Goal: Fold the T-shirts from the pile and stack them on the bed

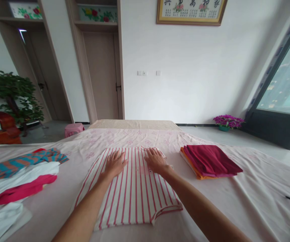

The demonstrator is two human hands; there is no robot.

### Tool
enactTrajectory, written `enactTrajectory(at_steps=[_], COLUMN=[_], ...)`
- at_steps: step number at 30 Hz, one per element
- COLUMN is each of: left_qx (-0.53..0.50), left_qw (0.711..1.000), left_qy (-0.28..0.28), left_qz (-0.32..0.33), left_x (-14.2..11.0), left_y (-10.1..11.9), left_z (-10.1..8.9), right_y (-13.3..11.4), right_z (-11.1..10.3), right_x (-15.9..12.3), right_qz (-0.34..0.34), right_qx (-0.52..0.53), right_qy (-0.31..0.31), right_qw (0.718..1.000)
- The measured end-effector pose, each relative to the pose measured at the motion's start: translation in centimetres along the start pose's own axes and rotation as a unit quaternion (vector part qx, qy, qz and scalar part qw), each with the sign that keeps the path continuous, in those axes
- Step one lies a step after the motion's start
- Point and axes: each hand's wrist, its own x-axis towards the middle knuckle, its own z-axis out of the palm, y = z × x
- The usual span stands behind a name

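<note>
A white shirt with red stripes (132,195) lies spread flat in front of me on a pale pink sheet (248,188). My left hand (115,164) rests palm down on the shirt's upper left part, fingers stretched out. My right hand (155,160) lies flat on the upper right part near the collar, fingers also spread. Neither hand holds anything.
A folded stack of dark red, pink and orange cloth (209,161) sits to the right of the shirt. Loose clothes (16,178) in teal stripes, white and pink lie heaped at the left. Beyond the table are a pink stool (74,129), a potted tree (11,95) and purple flowers (227,121).
</note>
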Motion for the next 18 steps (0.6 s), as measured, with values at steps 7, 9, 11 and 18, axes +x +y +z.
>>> enactTrajectory(at_steps=[7,9,11,18], left_qx=[0.017,0.019,0.019,0.010], left_qw=[1.000,1.000,1.000,0.999], left_qy=[0.008,0.012,0.018,0.032], left_qz=[-0.014,-0.015,-0.015,-0.016], left_x=[-0.1,0.0,0.0,0.4], left_y=[0.1,0.0,0.0,-0.2], left_z=[-0.1,0.2,0.4,1.0], right_y=[4.6,5.5,5.2,-2.3], right_z=[2.0,1.7,1.4,2.1], right_x=[1.9,2.3,2.7,4.6], right_qz=[0.081,0.117,0.132,-0.060], right_qx=[-0.005,-0.019,-0.036,0.017], right_qy=[-0.084,-0.093,-0.087,-0.035], right_qw=[0.993,0.989,0.987,0.997])
